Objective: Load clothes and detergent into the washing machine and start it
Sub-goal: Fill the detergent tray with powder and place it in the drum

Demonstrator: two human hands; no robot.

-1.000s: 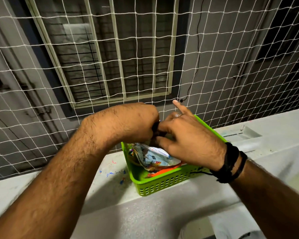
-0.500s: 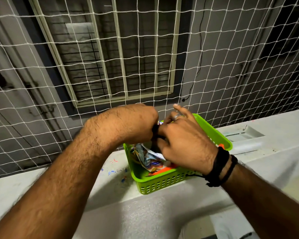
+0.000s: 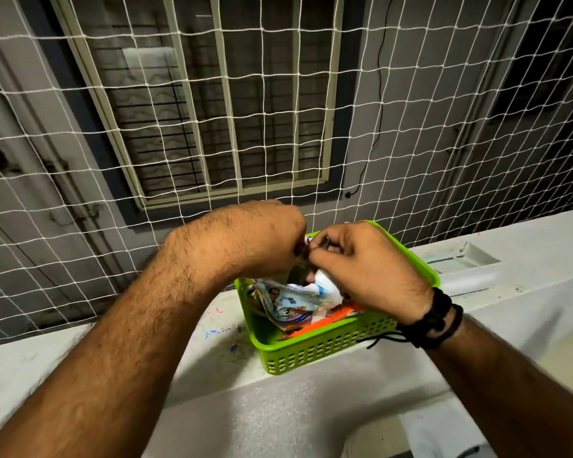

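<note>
Pinching at a packet over the basket, both hands meet at the middle of the view.

Left hand (image 3: pixel 262 239): curled into a loose fist with its knuckles up, fingertips gripping the top edge of the sachet; forearm reaching in from the lower left and bent at the wrist, likely to brace the packet for a tear.

Sachet (image 3: pixel 290 302): a crumpled printed packet, probably the detergent, its lower part hanging into the basket so any spill would land inside.

Green basket (image 3: pixel 324 350): sits on the pale ledge (image 3: pixel 80 352) just beside the netting (image 3: pixel 410 127), holding more wrappers and something orange.

Right hand (image 3: pixel 364 266): thumb and forefinger nipped on the same top edge, touching the left fingers, other fingers folded; black wristbands (image 3: pixel 434 320) at the wrist.

Washing machine: a white corner at the bottom right may be it; I cannot tell.
</note>
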